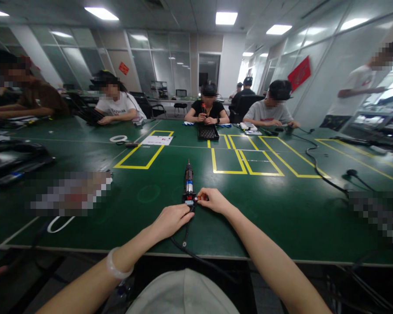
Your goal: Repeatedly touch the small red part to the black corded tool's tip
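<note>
An electric screwdriver (189,185) lies on the green table in front of me, its thin bit pointing away. My left hand (174,219) is closed round its rear end, where a black cable (196,258) runs back over the table edge. To the right of the tool's rear, my right hand (212,199) pinches a small orange piece (198,199) against or close beside the housing. Whether that piece is joined to the tool I cannot tell. Fingers partly hide the rear of the housing.
Yellow tape outlines (229,172) mark the green table (144,235). Beyond the tool are a white paper (157,140), a tape roll (118,138) and a black tray (208,132). A black cable (314,159) curves along the right. Several people sit opposite; one person (356,87) stands at right.
</note>
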